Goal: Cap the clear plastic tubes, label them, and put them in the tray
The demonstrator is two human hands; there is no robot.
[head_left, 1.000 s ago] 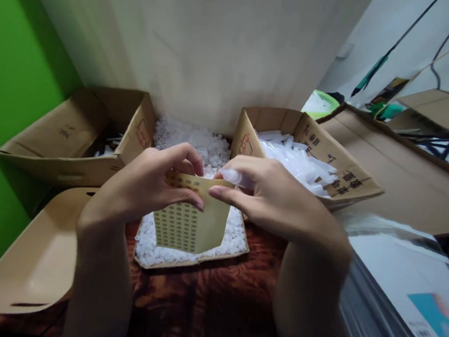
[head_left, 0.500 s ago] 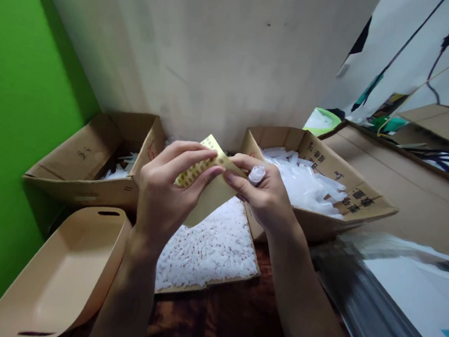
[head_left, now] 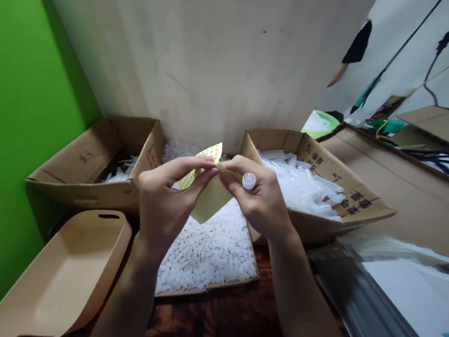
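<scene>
My left hand [head_left: 170, 195] pinches a pale yellow sheet of small stickers [head_left: 209, 196] between thumb and fingers. The sheet is bent, its dotted face showing behind the fingers and its plain back hanging toward me. My right hand [head_left: 256, 195] is closed round a translucent plastic tube [head_left: 249, 181], whose round end pokes out between the fingers. Its thumb and index fingertip also meet the sheet's edge, close to my left fingertips. Below both hands lies a shallow cardboard tray [head_left: 233, 281] filled with small white plastic pieces [head_left: 211, 257].
A cardboard box [head_left: 87, 190] at left holds a few white tubes. Another box [head_left: 345, 230] at right is heaped with translucent tubes [head_left: 302, 184]. A beige plastic basket [head_left: 67, 275] stands front left, plastic-wrapped sheets [head_left: 402, 297] front right. Part of another person's arm [head_left: 339, 73] shows far right.
The sheet has been bent more sharply at my fingertips, its dotted top corner now curling upward. The tube's end has turned toward me. Another person's arm has come into view at the back right.
</scene>
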